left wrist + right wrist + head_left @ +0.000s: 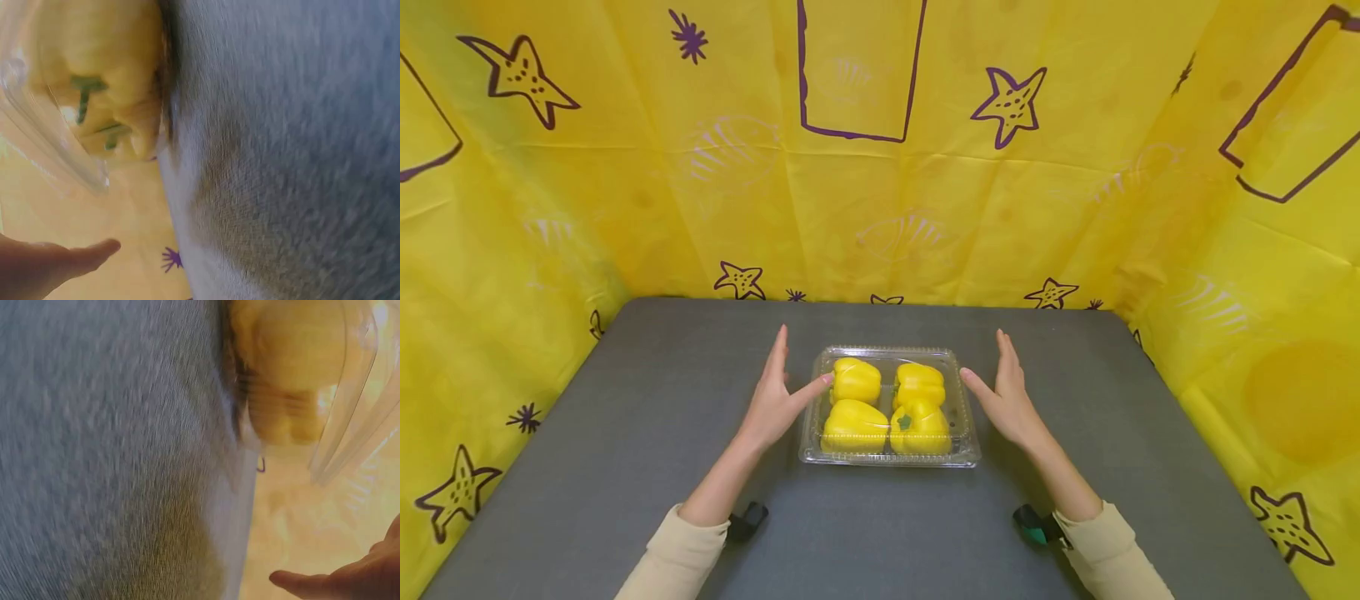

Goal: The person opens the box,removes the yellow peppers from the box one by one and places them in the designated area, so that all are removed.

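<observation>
A clear plastic clamshell box (887, 460) lies on the table with several yellow bell peppers (854, 427) inside, set out in two rows. My left hand (771, 404) is at its left side, fingers straight and the thumb reaching toward the box edge. Opposite it, my right hand (1011, 404) is held the same way, its thumb tip close to the right rim. Neither hand grips anything. Green stems show on the peppers (100, 47) through the plastic in the left wrist view. From the right wrist, the peppers (290, 350) appear behind the clear wall.
The grey tabletop (880, 533) has a straight back edge. Yellow cloth (880, 192) printed with starfish and fish hangs behind it and along both sides. Dark straps (748, 522) are seen at both wrists, below light sleeves (677, 550).
</observation>
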`<state>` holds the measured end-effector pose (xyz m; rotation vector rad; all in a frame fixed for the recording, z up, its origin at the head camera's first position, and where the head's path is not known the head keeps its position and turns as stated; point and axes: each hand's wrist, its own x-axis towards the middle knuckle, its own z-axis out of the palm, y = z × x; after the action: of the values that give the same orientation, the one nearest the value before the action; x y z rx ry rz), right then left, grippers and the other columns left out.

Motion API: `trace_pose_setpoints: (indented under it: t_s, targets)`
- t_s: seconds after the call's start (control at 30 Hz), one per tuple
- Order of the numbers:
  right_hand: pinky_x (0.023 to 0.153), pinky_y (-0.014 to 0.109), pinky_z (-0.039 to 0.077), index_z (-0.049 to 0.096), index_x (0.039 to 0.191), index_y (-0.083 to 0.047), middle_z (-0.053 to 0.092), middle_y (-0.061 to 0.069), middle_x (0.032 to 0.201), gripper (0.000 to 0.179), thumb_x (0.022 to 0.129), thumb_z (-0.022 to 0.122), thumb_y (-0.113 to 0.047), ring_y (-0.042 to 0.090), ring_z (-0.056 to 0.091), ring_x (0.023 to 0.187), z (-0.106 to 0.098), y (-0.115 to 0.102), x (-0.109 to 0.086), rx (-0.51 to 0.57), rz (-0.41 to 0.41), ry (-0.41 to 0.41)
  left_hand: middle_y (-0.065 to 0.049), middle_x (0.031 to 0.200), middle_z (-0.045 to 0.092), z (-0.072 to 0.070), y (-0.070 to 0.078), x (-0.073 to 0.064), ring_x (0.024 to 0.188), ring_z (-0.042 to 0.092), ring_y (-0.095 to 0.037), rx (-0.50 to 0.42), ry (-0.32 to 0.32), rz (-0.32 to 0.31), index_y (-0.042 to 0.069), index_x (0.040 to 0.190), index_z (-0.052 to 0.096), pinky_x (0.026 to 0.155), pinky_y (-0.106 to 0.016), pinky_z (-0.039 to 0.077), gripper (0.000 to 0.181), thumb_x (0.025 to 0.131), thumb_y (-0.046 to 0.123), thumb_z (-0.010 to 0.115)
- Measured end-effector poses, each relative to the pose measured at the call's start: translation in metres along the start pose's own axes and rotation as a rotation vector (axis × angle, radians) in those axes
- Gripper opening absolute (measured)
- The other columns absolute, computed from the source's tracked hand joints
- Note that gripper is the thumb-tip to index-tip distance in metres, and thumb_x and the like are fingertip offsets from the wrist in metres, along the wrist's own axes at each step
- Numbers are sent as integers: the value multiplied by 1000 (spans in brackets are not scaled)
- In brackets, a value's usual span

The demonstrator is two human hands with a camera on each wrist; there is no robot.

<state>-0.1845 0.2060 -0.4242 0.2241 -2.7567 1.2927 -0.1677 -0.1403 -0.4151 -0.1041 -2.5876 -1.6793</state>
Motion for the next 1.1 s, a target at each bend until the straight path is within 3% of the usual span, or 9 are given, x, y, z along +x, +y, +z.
trace_pose_setpoints:
  t_s: [0.23,0.47,0.6,0.77,0.93,1.1]
  targets:
    - [106,70,13,-4,157,-17,-4,17,162,85,99,52,-43,42,3,146,3,-10,-8,181,63,-96,-3,163,-1,5,1,-8,148,4,-30,-197,-121,-46,26,158,-1,113,-57,18,99,89,34,70]
    - [105,71,15,-2,157,-19,-2,14,162,88,96,57,-41,40,4,146,8,-11,-17,212,58,-149,-5,163,0,10,0,-16,148,4,-31,-264,-184,-107,24,158,2,111,-61,15,98,88,32,71]
    - [106,68,19,-1,157,-19,-2,15,162,90,94,61,-37,40,5,146,11,-12,-22,239,43,-173,-5,163,0,11,-1,-19,148,4,-30,-272,-209,-127,24,158,2,109,-66,11,100,86,32,72]
    - [106,62,29,-1,157,-21,-3,13,162,97,91,69,-33,40,5,146,14,-14,-29,254,17,-212,-8,163,-3,12,-3,-24,148,0,-31,-260,-269,-95,21,158,-1,111,-61,15,106,84,30,74]
    - [104,64,29,0,157,-20,-3,9,162,106,85,76,-33,39,5,146,17,-14,-34,224,-30,-228,-11,163,-4,14,-3,-30,148,-1,-33,-197,-287,-59,24,157,-4,111,-60,17,114,80,30,80]
    - [104,66,26,1,157,-21,-1,4,162,115,77,82,-36,34,5,147,20,-14,-39,190,-74,-227,-7,163,-9,18,-5,-35,147,-3,-33,-98,-271,4,24,157,-5,110,-64,10,122,74,34,84]
